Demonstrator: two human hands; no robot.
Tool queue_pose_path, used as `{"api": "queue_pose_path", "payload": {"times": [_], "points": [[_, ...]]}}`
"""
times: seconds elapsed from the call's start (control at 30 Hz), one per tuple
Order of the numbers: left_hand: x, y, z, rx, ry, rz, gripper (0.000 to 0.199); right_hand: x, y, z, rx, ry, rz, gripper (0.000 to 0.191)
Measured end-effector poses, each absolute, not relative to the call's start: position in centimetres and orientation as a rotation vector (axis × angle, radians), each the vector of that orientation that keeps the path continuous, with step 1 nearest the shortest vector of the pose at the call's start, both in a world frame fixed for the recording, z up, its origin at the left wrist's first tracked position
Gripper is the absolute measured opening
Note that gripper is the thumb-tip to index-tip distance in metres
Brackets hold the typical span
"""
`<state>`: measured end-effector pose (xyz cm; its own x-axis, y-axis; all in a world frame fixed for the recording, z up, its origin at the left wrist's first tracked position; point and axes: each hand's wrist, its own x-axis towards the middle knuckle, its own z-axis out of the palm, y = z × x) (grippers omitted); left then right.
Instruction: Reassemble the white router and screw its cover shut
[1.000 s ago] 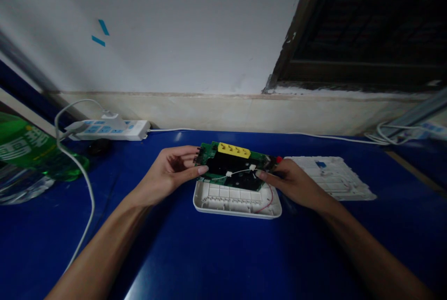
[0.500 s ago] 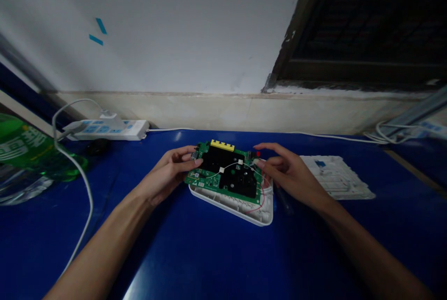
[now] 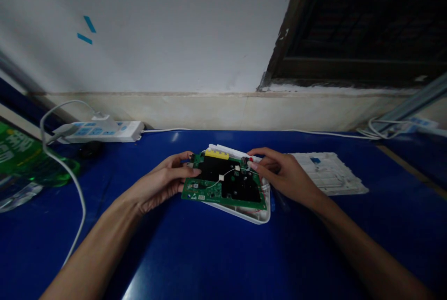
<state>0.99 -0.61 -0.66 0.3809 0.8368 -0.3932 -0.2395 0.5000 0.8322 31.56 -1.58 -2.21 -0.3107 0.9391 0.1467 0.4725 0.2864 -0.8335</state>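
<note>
A green circuit board (image 3: 209, 192) with black patches, a yellow connector block (image 3: 217, 154) and a thin white wire is tilted over a white plastic housing (image 3: 256, 218). My left hand (image 3: 171, 174) grips the board's left end, thumb on top and fingers beneath. At the far right corner, beside a small red part (image 3: 250, 159), my right hand (image 3: 275, 170) pinches the board between thumb and forefinger. The housing lies on the blue table under the board, which hides most of its inside. Part of a dark, slender tool (image 3: 280, 200) shows below my right hand.
To the right lies a white ribbed cover (image 3: 328, 174). A white power strip (image 3: 129, 131) with a plugged-in cable (image 3: 82, 197) sits at the back left, near a small black object (image 3: 91, 149). A green-labelled bottle (image 3: 31, 156) lies at the left edge. The wall borders the table's back.
The board has come toward me and lower in the view, so the housing's back rim now shows behind it. Both hands keep their hold. The view has shifted slightly right.
</note>
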Motion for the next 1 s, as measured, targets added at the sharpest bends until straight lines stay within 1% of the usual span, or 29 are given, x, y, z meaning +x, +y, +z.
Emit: {"api": "queue_pose_path", "payload": {"times": [0.07,0.2,0.3,0.57,0.7,0.8,1.0], "points": [[1.1,-0.5,-0.8,0.808,0.934,0.832,0.043,31.6,-1.6,-2.0,-1.28,-1.926,0.795,0.025],[1.3,-0.1,-1.2,0.916,0.958,0.978,0.034,31.4,-1.9,-1.5,-1.268,-2.035,0.387,0.019],[1.6,0.0,-1.5,0.967,0.997,1.003,0.037,31.0,-2.0,-1.8,-1.226,-2.104,0.242,0.016],[1.4,-0.3,-1.2,0.961,1.0,0.736,0.046,31.3,-1.7,-2.7,-1.291,-2.119,0.401,0.015],[1.2,-0.7,-0.6,1.005,0.997,0.617,0.055,31.6,-1.8,-2.3,-1.263,-2.228,0.446,0.01],[1.1,-1.0,-0.5,1.028,1.028,0.599,0.063,31.7,-1.9,-2.2,-1.232,-2.282,0.458,0.008],[1.8,-1.1,-0.5,1.038,1.009,0.668,0.063,31.6,-2.0,-2.5,-1.172,-2.37,0.396,0.005]]}}
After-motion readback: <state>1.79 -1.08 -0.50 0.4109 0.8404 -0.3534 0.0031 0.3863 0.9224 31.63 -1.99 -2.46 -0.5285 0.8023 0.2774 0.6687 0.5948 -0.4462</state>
